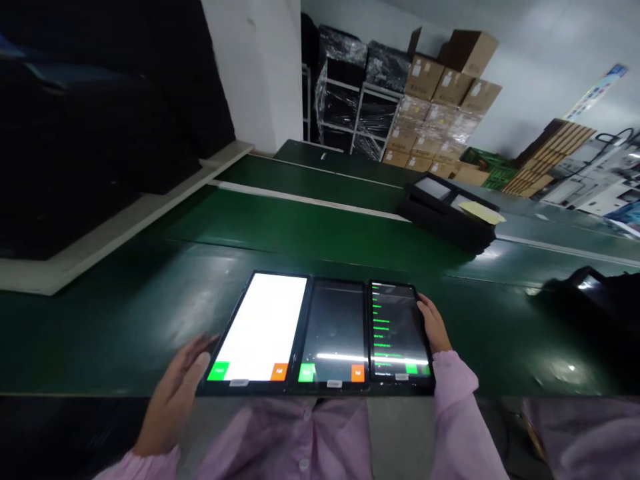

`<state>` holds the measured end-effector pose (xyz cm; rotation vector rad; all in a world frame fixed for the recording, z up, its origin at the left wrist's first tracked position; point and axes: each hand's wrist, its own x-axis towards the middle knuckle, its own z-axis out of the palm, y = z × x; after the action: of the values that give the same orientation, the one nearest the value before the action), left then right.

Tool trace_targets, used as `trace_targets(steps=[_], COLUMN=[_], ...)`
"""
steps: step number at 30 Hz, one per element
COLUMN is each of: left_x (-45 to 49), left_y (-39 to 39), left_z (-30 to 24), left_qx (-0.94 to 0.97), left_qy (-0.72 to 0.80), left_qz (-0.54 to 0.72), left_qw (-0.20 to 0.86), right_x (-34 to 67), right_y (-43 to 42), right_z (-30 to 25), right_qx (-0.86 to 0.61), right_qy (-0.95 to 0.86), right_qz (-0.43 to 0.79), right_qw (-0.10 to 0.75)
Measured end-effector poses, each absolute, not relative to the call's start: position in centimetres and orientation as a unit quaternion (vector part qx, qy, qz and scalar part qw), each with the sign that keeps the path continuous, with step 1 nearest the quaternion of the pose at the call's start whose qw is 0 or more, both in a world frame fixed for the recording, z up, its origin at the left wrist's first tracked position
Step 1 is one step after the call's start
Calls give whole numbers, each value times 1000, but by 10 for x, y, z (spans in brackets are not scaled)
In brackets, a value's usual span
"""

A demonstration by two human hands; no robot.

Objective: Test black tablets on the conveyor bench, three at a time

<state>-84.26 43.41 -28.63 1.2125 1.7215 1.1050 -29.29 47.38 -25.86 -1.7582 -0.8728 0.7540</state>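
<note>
Three tablets lie side by side on the green work surface (150,313) in front of me. The left tablet (260,327) shows a bright white screen with a green and an orange button at its bottom. The middle tablet (334,333) is dark grey with the same two buttons. The right tablet (397,330) is dark with lines of green text. My left hand (175,393) rests open with fingers stretched beside the left tablet's near corner. My right hand (434,327) lies against the right tablet's right edge, fingers curled on it. Both sleeves are pink.
A black tray (450,217) with a yellowish sheet on it sits further back on the green belt. A dark object (590,293) lies at the right. Stacked cardboard boxes (440,100) and wrapped black racks (350,93) stand at the back. Black stacks (75,133) fill the left.
</note>
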Motion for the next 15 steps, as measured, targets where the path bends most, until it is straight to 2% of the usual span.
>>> trace_targets(steps=[6,15], left_x=[-846,-831], left_y=[407,403], left_z=[-301,-312], left_qx=[619,596], left_qy=[630,665], left_qz=[342,366], left_qw=[322,262], right_x=[-289,-283], right_y=[498,501], right_z=[-256,-263], right_qx=[-720,-726], right_qy=[-385,-396], right_qz=[314,298], right_qw=[485,477])
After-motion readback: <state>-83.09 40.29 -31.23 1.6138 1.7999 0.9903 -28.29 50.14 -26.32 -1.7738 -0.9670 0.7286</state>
